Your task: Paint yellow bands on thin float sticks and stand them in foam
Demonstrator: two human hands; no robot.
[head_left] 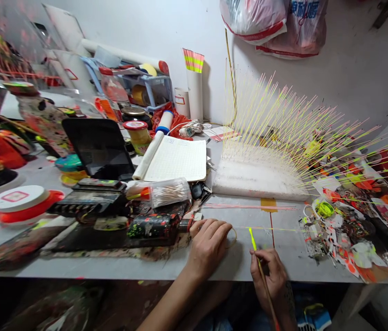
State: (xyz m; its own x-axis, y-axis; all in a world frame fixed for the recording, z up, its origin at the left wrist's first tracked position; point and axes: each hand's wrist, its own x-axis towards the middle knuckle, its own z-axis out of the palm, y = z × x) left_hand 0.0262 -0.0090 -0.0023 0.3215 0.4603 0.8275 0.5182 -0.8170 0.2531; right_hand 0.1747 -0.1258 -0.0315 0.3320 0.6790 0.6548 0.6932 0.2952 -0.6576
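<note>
At the table's front, my left hand [210, 234] is closed at the end of a paint-spattered small motor [154, 227]. A thin yellowish rod [285, 229] runs out to the right from its fingers; the inner end is hidden by the hand. A pale loop [234, 238] shows beside the fingertips. My right hand [270, 269] pinches a paintbrush [263, 280] with a wooden handle. Bright yellow paint coats the brush tip [251, 233], which is just by the rod; I cannot tell whether they touch.
Behind my hands, a white foam block [259, 181] bristles with many thin coloured sticks [283, 119]. Paint-stained scraps [348, 230] are heaped at the right. A notebook [180, 158], a cotton swab box [169, 193], a dark phone-like screen [97, 147] and jars [137, 135] stand left.
</note>
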